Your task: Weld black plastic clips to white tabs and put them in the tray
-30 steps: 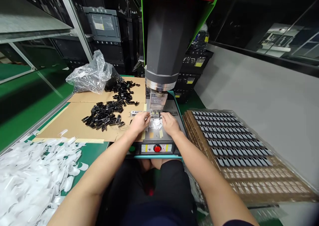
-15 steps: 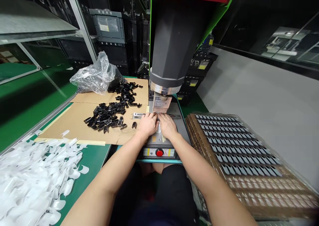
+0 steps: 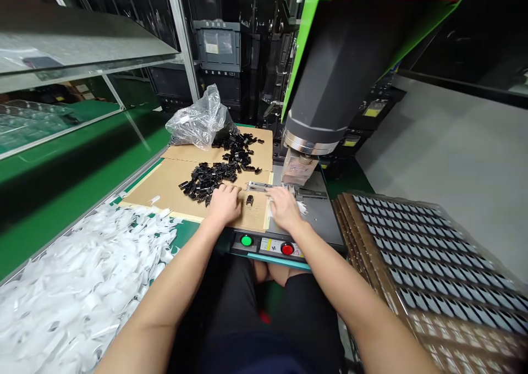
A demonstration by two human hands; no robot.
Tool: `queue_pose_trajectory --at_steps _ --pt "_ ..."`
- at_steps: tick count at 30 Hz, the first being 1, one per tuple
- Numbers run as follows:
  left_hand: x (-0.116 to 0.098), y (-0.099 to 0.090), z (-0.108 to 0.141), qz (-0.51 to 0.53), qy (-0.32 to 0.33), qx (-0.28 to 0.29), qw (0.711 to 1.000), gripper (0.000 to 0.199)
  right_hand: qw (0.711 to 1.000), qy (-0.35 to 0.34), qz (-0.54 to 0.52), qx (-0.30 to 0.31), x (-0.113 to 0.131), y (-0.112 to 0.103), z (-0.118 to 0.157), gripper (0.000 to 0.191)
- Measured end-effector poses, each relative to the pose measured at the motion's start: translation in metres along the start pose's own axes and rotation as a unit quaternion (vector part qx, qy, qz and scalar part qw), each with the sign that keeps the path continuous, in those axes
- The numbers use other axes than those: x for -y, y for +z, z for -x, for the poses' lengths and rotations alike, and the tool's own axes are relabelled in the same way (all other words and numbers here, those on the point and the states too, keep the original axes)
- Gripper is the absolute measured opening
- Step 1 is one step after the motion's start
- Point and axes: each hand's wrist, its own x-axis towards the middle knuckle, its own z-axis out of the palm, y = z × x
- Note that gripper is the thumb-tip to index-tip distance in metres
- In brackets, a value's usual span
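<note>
Half a second earlier we had both hands side by side under the machine [image 3: 334, 77]; now they were apart. The left hand [image 3: 225, 203] had come over to the near edge of the black clips [image 3: 214, 177], its fingers curled in, and the right hand [image 3: 284, 208] had shifted left by the metal strip [image 3: 258, 186], fingers loosely bent. We could not tell at this size whether either hand held anything. A lone clip [image 3: 249, 200] lay between them on the cardboard [image 3: 159, 184]. Below the hands, the green button [image 3: 246, 241] had come clear of our left forearm, with the red button [image 3: 287, 248] to its right.

The machine hung beyond the right hand, its metal block [image 3: 297, 169] just past those fingers. Our left hand hid part of the pile's edge. Beyond it sat the plastic bag [image 3: 202, 118]; nearer us and to its left spread the white pieces [image 3: 82, 286]. Well right of the right hand lay the trays [image 3: 445, 253].

The clips were glossy and curved, the white pieces thin and rounded, the bag clear and crumpled, the cardboard flat with taped edges.
</note>
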Motion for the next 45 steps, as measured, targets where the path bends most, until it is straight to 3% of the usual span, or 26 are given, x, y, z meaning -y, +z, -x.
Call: queue_pose_trajectory --at_steps 3,8,11,16,20,24,27,32,36,41,45 --pt "0.018 0.002 0.007 -0.016 0.016 0.025 0.999 0.041 0.995 -0.069 -0.015 0.068 0.024 0.02 -0.027 0.042" --pt "0.015 0.009 0.01 0.0 0.055 0.072 0.996 0.04 0.98 -0.097 0.028 0.17 0.034 0.033 -0.045 0.025" --pt "0.013 0.012 0.012 0.052 0.103 0.081 0.99 0.042 0.989 -0.069 0.018 0.132 0.025 0.025 -0.031 0.023" --pt "0.011 0.022 0.012 0.12 0.213 0.068 0.967 0.049 0.996 0.06 -0.067 -0.02 -0.012 0.002 0.011 0.028" --pt "0.008 0.031 0.013 0.187 0.195 0.051 0.961 0.048 0.977 0.168 -0.06 -0.116 -0.049 -0.011 0.03 0.032" --pt "0.007 0.036 0.018 0.254 0.131 0.042 0.957 0.05 0.971 0.187 -0.051 -0.143 -0.066 -0.011 0.032 0.037" --pt "0.007 0.037 0.021 0.267 0.09 0.033 0.959 0.045 0.968 0.208 -0.038 -0.136 -0.067 -0.007 0.028 0.035" --pt "0.007 0.041 0.022 0.215 0.102 0.026 0.971 0.021 0.975 0.191 0.029 -0.111 -0.059 -0.006 0.02 0.029" --pt "0.005 0.042 0.019 0.203 0.079 0.021 0.976 0.019 0.978 0.182 0.088 -0.055 -0.053 -0.014 0.018 0.034" --pt "-0.027 0.032 -0.005 0.262 0.002 -0.012 0.965 0.022 0.98 0.169 0.102 -0.026 -0.048 -0.025 0.021 0.042" --pt "-0.074 0.033 -0.044 0.246 0.044 -0.032 0.968 0.025 0.978 0.178 0.107 -0.002 -0.044 -0.03 0.022 0.047"
